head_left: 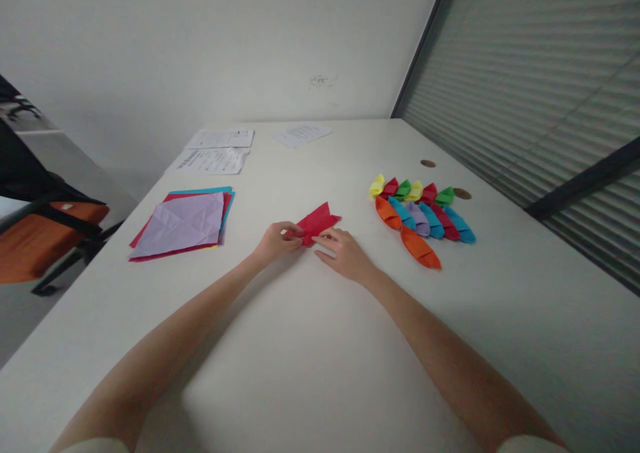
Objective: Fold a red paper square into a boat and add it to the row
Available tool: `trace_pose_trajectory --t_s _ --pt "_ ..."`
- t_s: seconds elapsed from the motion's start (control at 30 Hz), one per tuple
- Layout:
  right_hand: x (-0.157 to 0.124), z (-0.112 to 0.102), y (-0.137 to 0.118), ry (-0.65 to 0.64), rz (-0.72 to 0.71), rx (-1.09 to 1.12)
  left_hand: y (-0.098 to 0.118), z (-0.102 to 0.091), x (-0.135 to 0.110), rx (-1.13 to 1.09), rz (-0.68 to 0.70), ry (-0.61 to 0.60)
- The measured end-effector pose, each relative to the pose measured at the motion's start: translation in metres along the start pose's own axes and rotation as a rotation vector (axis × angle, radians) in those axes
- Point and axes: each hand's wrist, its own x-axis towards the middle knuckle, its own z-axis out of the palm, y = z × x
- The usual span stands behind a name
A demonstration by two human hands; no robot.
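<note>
A folded piece of red paper (318,222) lies on the white table (310,346) in front of me. My left hand (275,242) pinches its near left corner with closed fingers. My right hand (343,252) rests on the paper's near edge, fingers pressed down on it. To the right lie several finished folded paper shapes (423,216) in yellow, red, green, orange, blue and purple, set in rows.
A stack of flat coloured sheets (184,223), lilac on top, lies at the left. Printed white papers (215,153) lie at the far side. An orange chair (45,240) stands off the table's left. Window blinds (540,93) run along the right.
</note>
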Motion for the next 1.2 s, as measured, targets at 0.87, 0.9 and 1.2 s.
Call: trace_pose_trajectory --t_s 0.87,0.9,1.2 --pt "-0.004 0.004 -0.01 0.345 -0.106 0.25 0.015 0.02 -0.01 -0.501 -0.208 -0.108" --pt "-0.003 0.006 -0.008 0.358 -0.091 0.268 0.014 0.019 -0.009 -0.391 -0.166 -0.073" --pt "-0.003 0.013 0.03 0.176 -0.079 0.328 0.001 0.004 -0.007 0.707 0.678 -0.106"
